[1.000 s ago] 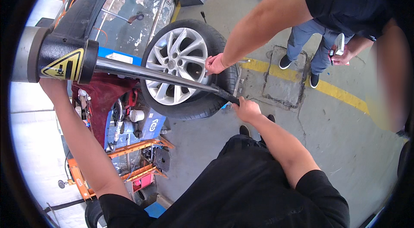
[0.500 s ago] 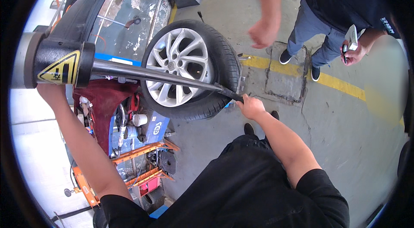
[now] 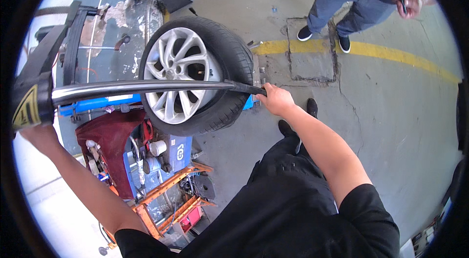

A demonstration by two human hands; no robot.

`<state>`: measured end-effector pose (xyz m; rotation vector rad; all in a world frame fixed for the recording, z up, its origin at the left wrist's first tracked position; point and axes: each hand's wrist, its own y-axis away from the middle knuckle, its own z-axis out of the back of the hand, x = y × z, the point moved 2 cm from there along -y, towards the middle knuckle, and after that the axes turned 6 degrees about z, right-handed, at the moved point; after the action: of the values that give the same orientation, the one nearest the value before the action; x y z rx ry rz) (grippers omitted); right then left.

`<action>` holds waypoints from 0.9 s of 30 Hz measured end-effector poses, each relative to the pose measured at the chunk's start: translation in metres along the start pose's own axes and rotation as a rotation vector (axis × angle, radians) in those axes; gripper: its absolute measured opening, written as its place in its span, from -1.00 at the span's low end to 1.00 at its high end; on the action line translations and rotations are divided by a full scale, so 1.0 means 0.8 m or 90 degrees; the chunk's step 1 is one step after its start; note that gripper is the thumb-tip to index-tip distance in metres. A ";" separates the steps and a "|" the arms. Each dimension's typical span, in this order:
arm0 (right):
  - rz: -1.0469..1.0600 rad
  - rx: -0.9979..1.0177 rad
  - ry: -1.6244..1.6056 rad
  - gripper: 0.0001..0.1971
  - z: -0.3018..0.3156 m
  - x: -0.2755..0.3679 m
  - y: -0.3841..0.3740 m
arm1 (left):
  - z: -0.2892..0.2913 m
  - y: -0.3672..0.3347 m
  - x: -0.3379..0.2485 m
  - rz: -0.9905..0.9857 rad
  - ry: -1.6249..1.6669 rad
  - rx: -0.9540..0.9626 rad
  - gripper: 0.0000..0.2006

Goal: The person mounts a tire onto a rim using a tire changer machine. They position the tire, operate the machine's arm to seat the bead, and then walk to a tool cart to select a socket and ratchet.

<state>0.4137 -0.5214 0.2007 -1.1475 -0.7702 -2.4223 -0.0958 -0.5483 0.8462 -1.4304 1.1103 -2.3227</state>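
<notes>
A car wheel [image 3: 211, 87], a black tyre on a silver spoked rim, fills the middle of the view. Across it runs a shiny steel bar [image 3: 146, 88] with a black tapered end near the tyre's right edge. My right hand [image 3: 276, 100] is closed around that black end. At the far left, the bar meets a black housing [image 3: 45, 99] with a yellow warning label. My left hand [image 3: 41, 137] is against the underside of this housing, its fingers hidden behind it.
Left of the wheel stands a blue-grey machine table with peeling paint [image 3: 117, 26]. Below are a dark red cloth [image 3: 105, 143], a blue box [image 3: 179, 153] and an orange frame [image 3: 171, 180]. At upper right, another person's hands [image 3: 409, 4] hold a small flat object.
The housing and bar have shifted left in view, the bar now lying nearly level. My right hand has moved slightly up and left. The bare arm reaching in at the top is gone.
</notes>
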 end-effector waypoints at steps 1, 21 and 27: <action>0.007 -0.040 -0.039 -0.41 -0.004 -0.008 0.006 | 0.009 0.022 -0.028 0.081 0.067 -0.088 -0.38; -0.384 0.228 -0.187 -0.57 -0.381 -0.408 0.284 | 0.032 0.461 -0.560 0.174 0.624 0.532 -0.29; -0.363 0.258 -0.263 -0.64 -0.471 -0.434 0.291 | 0.028 0.476 -0.541 0.237 0.711 0.555 -0.31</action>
<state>0.5217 -0.9061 -0.1955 -1.4094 -1.8373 -2.2710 0.0657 -0.6018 0.2948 0.3998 0.2755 -2.6807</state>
